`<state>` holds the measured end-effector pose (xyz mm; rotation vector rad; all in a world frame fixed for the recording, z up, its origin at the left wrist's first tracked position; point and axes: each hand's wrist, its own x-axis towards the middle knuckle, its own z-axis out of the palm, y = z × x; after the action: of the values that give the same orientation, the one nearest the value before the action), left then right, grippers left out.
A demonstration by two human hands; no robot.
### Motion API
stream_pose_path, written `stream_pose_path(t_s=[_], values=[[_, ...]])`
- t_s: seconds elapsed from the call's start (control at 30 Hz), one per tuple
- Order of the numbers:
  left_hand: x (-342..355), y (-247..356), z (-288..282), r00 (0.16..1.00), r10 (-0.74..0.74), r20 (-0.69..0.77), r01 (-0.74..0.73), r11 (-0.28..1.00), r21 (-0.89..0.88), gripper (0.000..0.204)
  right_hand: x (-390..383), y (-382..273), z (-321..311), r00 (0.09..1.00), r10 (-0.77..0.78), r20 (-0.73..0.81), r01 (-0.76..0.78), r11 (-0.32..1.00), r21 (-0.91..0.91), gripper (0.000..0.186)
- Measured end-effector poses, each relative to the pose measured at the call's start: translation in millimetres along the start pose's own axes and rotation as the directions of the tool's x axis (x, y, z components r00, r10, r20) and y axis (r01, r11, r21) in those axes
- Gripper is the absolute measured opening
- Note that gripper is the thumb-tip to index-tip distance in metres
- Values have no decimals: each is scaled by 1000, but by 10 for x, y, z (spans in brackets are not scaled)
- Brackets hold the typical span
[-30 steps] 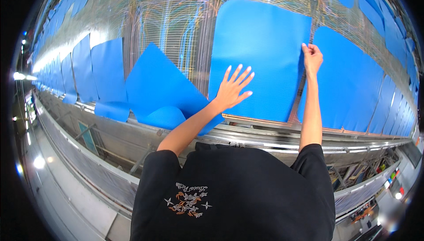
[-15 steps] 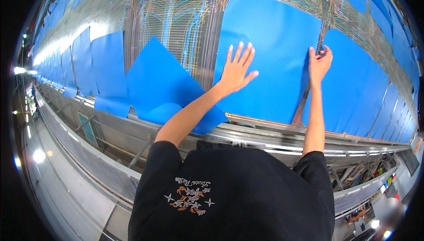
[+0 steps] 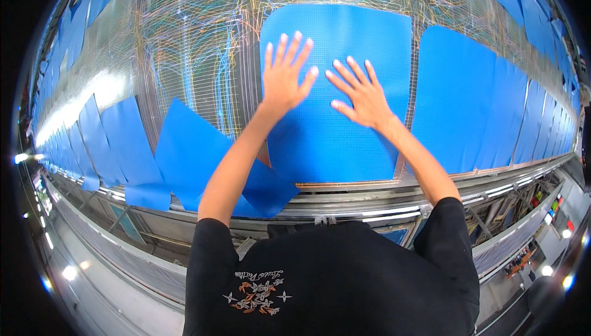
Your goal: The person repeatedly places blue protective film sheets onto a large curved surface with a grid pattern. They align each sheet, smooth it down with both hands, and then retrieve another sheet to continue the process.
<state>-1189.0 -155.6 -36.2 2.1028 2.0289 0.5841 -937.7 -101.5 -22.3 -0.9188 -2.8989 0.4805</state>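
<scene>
A blue textured sheet with rounded corners lies in the middle of a long work surface covered in many coloured lines. My left hand rests on the upper left of this sheet, fingers spread. My right hand lies on the middle right of it, palm down with fingers apart. Neither hand holds anything. To the left, another blue sheet lies askew with a pointed corner upward, overlapping near my left forearm. To the right, a rounded blue sheet lies alongside.
More blue sheets line both sides and the far corners of the surface. A metal rail runs along the near edge above a frame, with assorted items at the lower right. My black-shirted torso fills the lower middle.
My right hand has left the sheet's right edge, moved leftward and spread flat on it. My left hand has moved up and left on the sheet.
</scene>
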Motion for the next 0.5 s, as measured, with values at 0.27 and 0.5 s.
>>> stream_pose_path(t_s=[0.27, 0.5], values=[[326, -142, 132, 970, -204, -129, 224, 962, 158, 66, 613, 1256, -40, 664, 538, -520, -628, 778, 3, 73], [73, 234, 180, 691, 642, 332, -446, 740, -504, 63, 586, 1420, -419, 674, 534, -510, -500, 838, 217, 49]])
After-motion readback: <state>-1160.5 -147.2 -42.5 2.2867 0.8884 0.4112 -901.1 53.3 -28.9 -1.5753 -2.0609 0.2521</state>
